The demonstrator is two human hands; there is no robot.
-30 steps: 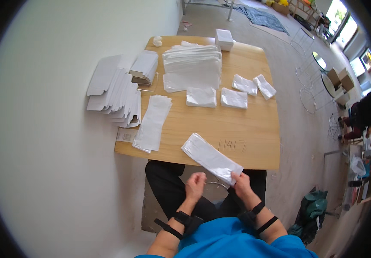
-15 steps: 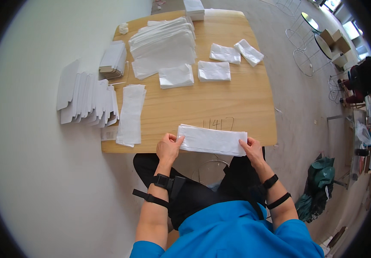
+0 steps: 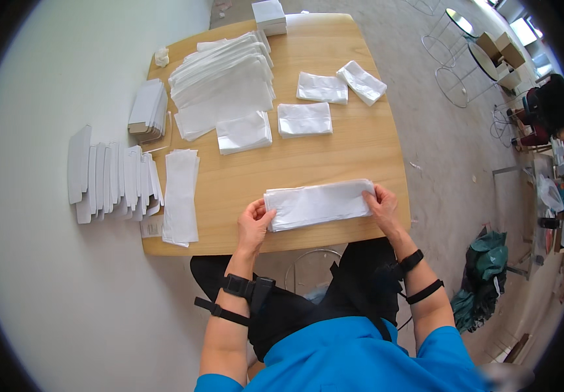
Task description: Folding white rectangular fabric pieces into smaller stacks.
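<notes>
A long, thin stack of white sheets (image 3: 318, 204) is stretched between my hands over the near edge of the wooden table. My left hand (image 3: 253, 221) pinches its left end, thumb on top. At the other end my right hand (image 3: 382, 206) grips it the same way, fingers tucked beneath. Whether the sheets are paper or thin film I cannot tell. Left of my left hand lies a similar long strip of white sheets (image 3: 181, 196). Farther back are small folded white packets (image 3: 305, 119) and a large fanned pile of white sheets (image 3: 223, 81).
White flat cartons (image 3: 115, 176) lean in a row beside the wall, with a stack of cartons (image 3: 148, 108) behind them. A white block of cards or boxes (image 3: 269, 16) sits at the table's far edge. Round stools (image 3: 481, 62) and a dark green bag (image 3: 488, 261) are on the floor to the right.
Both hands still hold the white stack, which now tilts up at its right end and lies farther in over the table. The whole view has shifted and turned slightly.
</notes>
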